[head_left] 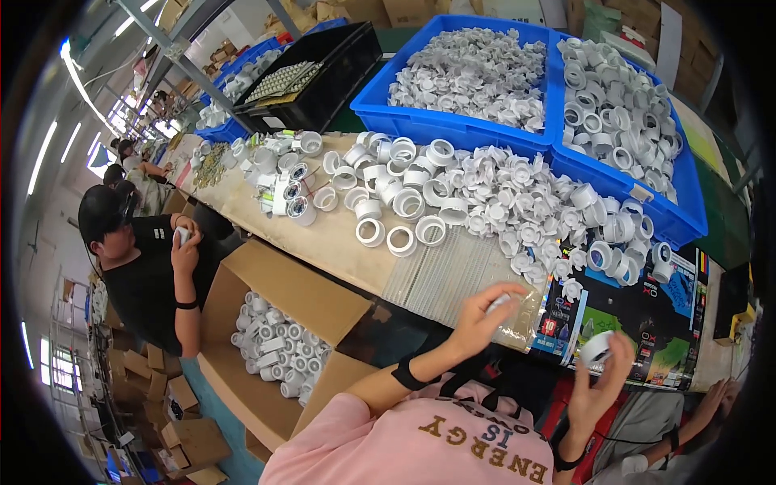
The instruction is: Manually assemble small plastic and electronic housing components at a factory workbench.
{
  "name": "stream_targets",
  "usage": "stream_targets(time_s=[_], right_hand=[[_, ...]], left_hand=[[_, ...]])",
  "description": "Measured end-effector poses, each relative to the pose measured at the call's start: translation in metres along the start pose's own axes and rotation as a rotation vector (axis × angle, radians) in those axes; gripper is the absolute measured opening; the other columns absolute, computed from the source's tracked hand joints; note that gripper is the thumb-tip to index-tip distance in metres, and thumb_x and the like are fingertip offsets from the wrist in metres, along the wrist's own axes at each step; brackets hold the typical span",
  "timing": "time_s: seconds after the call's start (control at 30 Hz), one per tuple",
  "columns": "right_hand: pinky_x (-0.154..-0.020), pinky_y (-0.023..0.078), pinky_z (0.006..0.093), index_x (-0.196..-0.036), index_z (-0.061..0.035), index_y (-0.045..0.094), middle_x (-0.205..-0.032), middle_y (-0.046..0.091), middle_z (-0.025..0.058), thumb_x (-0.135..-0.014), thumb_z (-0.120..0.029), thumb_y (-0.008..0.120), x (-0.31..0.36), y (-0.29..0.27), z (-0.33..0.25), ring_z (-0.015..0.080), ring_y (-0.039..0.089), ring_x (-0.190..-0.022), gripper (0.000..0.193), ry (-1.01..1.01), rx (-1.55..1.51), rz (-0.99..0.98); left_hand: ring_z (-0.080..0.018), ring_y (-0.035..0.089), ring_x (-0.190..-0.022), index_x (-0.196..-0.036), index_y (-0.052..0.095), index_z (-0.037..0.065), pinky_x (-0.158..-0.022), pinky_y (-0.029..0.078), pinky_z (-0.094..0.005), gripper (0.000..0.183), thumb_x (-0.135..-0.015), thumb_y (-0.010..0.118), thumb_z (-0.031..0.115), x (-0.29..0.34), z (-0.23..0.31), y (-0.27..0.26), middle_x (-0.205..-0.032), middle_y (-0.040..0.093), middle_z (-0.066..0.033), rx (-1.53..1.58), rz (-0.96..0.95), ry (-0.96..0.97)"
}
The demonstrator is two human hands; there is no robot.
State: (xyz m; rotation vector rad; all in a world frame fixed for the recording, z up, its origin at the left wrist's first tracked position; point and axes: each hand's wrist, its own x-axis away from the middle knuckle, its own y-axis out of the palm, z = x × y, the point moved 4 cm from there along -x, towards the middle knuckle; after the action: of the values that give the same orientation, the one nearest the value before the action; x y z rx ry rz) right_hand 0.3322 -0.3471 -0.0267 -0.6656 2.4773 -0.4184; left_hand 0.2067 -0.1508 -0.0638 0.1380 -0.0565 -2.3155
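Observation:
My left hand [478, 325] is over the table's front edge, its fingers closed on a small white plastic piece [499, 304] that they partly hide. To the right, my right hand [606, 378] grips a short white plastic cylinder [596, 347] with a dark opening, between thumb and fingers. The two parts are apart from each other. Beyond my hands lies a heap of white petal-shaped plastic caps [517, 194]. White plastic rings [402, 241] spread over the table to the left of it, and more white cylinders [622, 242] lie to the right.
Two blue bins [453, 125] full of white parts stand at the back, beside a black crate [339, 81]. A cardboard box [283, 279] of finished-looking white pieces is at the left. A co-worker in black [145, 275] sits beyond it. Another person's arm [695, 424] shows at lower right.

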Motion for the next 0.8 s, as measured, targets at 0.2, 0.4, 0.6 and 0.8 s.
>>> stream_targets(time_s=[0.2, 0.4, 0.6, 0.8], right_hand=[[-0.082, 0.051, 0.0294, -0.123, -0.0002, 0.048, -0.129, 0.044, 0.0175, -0.068, 0.011, 0.067, 0.018, 0.05, -0.009, 0.0222, 0.056, -0.106, 0.059, 0.162, -0.45, -0.271], [-0.093, 0.043, 0.0335, -0.111, -0.0025, 0.043, -0.133, 0.038, 0.0169, -0.076, 0.003, 0.068, 0.022, 0.069, -0.021, 0.0209, 0.049, -0.113, 0.043, 0.213, -0.789, -0.333], [-0.096, 0.042, 0.0345, -0.123, -0.0013, 0.039, -0.131, 0.041, 0.0154, -0.075, 0.002, 0.069, 0.023, 0.063, -0.027, 0.0217, 0.048, -0.115, 0.056, 0.231, -0.818, -0.325], [-0.093, 0.046, 0.0329, -0.131, 0.0023, 0.037, -0.122, 0.051, 0.0145, -0.071, 0.004, 0.071, 0.034, 0.071, -0.023, 0.0211, 0.055, -0.111, 0.069, 0.294, -0.666, -0.396]], left_hand=[[-0.0047, 0.039, -0.058, -0.082, 0.051, 0.007, -0.049, 0.029, -0.0198, 0.022, -0.093, 0.049, 0.026, 0.025, -0.008, 0.024, -0.067, 0.044, 0.0023, 0.479, -0.284, -0.444], [-0.0071, 0.039, -0.059, -0.079, 0.048, 0.009, -0.051, 0.027, -0.022, 0.028, -0.096, 0.042, 0.03, 0.029, -0.008, 0.022, -0.068, 0.046, 0.0014, 0.414, -0.248, -0.493], [-0.0102, 0.05, -0.087, -0.108, 0.055, 0.004, -0.073, 0.036, -0.0226, 0.033, -0.098, 0.039, 0.031, 0.027, 0.005, 0.025, -0.096, 0.057, -0.0042, 0.494, -0.22, -0.392], [-0.0222, 0.042, -0.127, -0.137, 0.037, -0.003, -0.107, 0.032, -0.0365, 0.049, -0.098, 0.04, 0.027, 0.036, 0.009, 0.034, -0.137, 0.045, -0.0133, 0.707, -0.346, -0.459]])
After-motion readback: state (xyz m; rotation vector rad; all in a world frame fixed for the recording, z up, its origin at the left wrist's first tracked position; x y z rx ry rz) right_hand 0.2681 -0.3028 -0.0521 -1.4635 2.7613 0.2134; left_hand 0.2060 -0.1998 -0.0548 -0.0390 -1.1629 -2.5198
